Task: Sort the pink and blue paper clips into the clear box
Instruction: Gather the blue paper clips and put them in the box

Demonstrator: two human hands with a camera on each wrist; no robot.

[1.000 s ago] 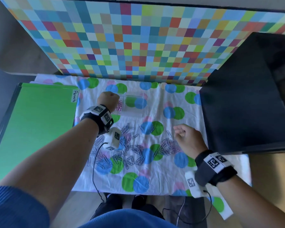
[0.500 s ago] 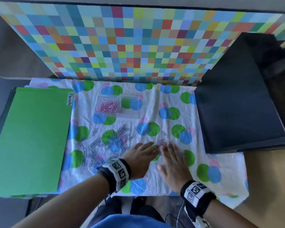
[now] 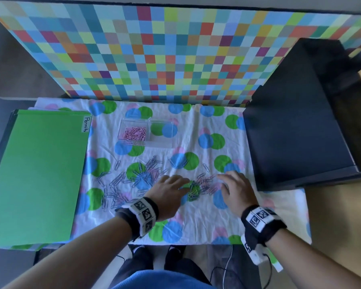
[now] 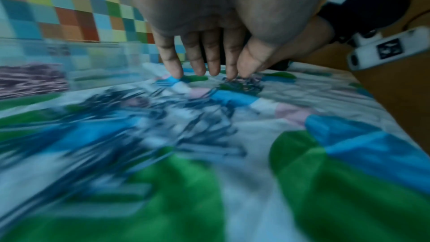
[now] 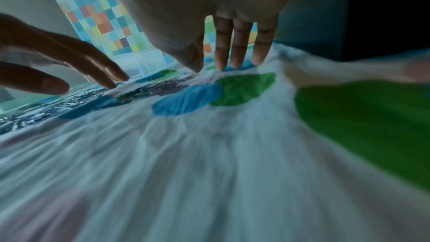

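Note:
A clear two-compartment box (image 3: pixel 148 133) stands on the spotted cloth; its left half holds pink paper clips (image 3: pixel 135 133), its right half shows only the cloth beneath. Several loose blue and pink clips (image 3: pixel 131 180) lie scattered in front of it, with a small heap (image 3: pixel 202 186) between my hands. My left hand (image 3: pixel 171 188) lies flat with straight fingers (image 4: pixel 197 65) touching the cloth at the heap's left edge. My right hand (image 3: pixel 233 186) is flat too, fingers (image 5: pixel 239 52) straight, tips on the cloth at the heap's right side. Neither hand holds a clip.
A green folder (image 3: pixel 38 174) labelled "Permits" covers the left of the table. A dark box (image 3: pixel 296 138) stands at the right. A chequered coloured wall (image 3: pixel 165 49) closes the back. The cloth's front edge (image 3: pixel 196 243) hangs at the table's near side.
My left hand came back from the clear box to the clips. Both hands flattened on the cloth and have since spread apart, leaving a small heap between them.

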